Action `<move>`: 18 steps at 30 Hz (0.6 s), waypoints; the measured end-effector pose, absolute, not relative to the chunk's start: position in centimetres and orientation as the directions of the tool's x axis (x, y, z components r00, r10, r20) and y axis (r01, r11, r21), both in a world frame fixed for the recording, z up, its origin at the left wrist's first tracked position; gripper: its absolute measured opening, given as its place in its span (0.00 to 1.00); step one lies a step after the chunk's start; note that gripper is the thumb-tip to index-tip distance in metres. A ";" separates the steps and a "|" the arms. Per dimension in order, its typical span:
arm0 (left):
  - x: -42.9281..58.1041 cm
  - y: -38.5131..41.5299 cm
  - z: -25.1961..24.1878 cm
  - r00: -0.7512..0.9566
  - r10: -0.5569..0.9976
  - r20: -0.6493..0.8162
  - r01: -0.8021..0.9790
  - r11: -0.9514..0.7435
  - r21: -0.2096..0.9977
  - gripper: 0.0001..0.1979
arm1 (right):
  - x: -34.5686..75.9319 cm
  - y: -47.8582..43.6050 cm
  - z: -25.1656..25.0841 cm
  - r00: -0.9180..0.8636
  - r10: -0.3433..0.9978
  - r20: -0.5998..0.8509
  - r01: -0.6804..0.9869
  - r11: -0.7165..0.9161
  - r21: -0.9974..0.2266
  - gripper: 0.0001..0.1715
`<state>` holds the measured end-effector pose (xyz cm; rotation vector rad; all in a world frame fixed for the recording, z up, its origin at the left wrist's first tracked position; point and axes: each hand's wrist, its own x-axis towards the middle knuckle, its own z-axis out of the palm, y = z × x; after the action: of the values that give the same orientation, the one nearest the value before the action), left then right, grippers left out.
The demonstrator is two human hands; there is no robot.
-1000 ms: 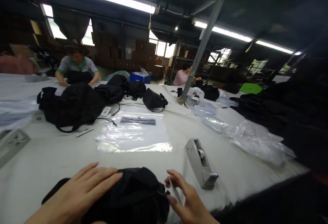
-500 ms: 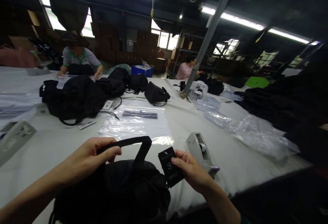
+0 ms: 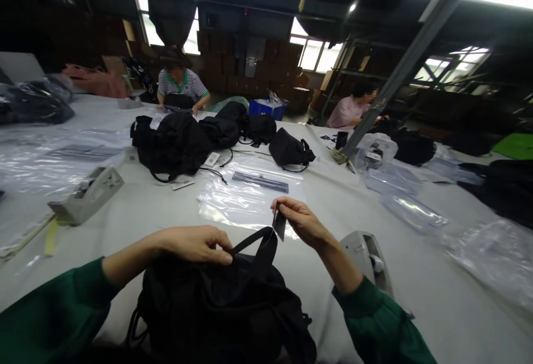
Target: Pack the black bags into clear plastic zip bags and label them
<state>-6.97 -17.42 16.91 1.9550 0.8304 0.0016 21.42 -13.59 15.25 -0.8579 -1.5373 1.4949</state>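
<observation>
A black fabric bag (image 3: 216, 308) lies at the table's near edge, its strap handle (image 3: 266, 250) raised in a loop. My left hand (image 3: 197, 244) grips one side of that handle between thumb and fingers. Above the bag, my right hand (image 3: 302, 220) pinches a black hang tag (image 3: 279, 224), now seen nearly edge-on. A thin pale string runs from the tag to the top of the handle. Just beyond lie clear plastic bags (image 3: 225, 203) with a printed dark panel.
Several black bags (image 3: 179, 142) with paper tags lie across the middle. Tape dispensers stand on the left (image 3: 89, 195) and right (image 3: 368, 256). A slanted metal post (image 3: 387, 92) rises at the right, near crumpled clear plastic (image 3: 495, 258). Two people sit at the far side.
My right hand has lifted the tag up to the handle's top and turned it edge-on. My left hand has slid along the handle, which sits lower. The view has swung left.
</observation>
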 end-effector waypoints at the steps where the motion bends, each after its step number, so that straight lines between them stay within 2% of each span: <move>1: -7.0 -17.1 16.8 0.757 0.565 -0.328 0.560 -0.302 0.772 0.18 | 20.4 -13.2 14.5 -0.528 0.847 0.067 -0.024 0.063 -0.998 0.17; 4: -7.8 -16.0 16.3 0.704 0.638 -0.313 0.582 -0.266 0.768 0.19 | 17.6 -12.9 11.9 -0.714 0.700 -0.038 0.101 0.049 -0.994 0.21; 8: -9.4 -14.9 15.2 0.631 0.754 -0.184 0.485 -0.198 0.852 0.22 | 14.8 -13.8 8.8 -0.778 0.623 -0.083 0.184 0.101 -0.978 0.22; 10: -9.8 -14.9 14.2 0.672 0.728 -0.135 0.372 -0.173 0.912 0.23 | 14.0 -14.4 7.6 -0.761 0.645 -0.068 0.209 0.145 -0.967 0.21; 14: -9.6 -15.6 11.6 0.818 0.559 -0.135 0.221 -0.089 0.971 0.23 | 14.5 -15.5 6.6 -0.613 0.789 -0.040 0.311 0.195 -0.930 0.18; 16: -9.5 -16.4 10.2 0.775 0.605 -0.182 0.235 -0.009 0.972 0.24 | 15.6 -16.0 6.7 -0.595 0.801 -0.062 0.342 0.183 -0.921 0.18; 18: -10.0 -17.8 8.8 0.604 0.763 -0.231 0.254 0.090 0.963 0.26 | 16.8 -16.6 7.2 -0.630 0.772 -0.080 0.322 0.166 -0.932 0.19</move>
<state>-10.03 -17.80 8.84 1.4768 0.9079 0.4682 16.79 -16.61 7.17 -1.0356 -2.0346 1.4625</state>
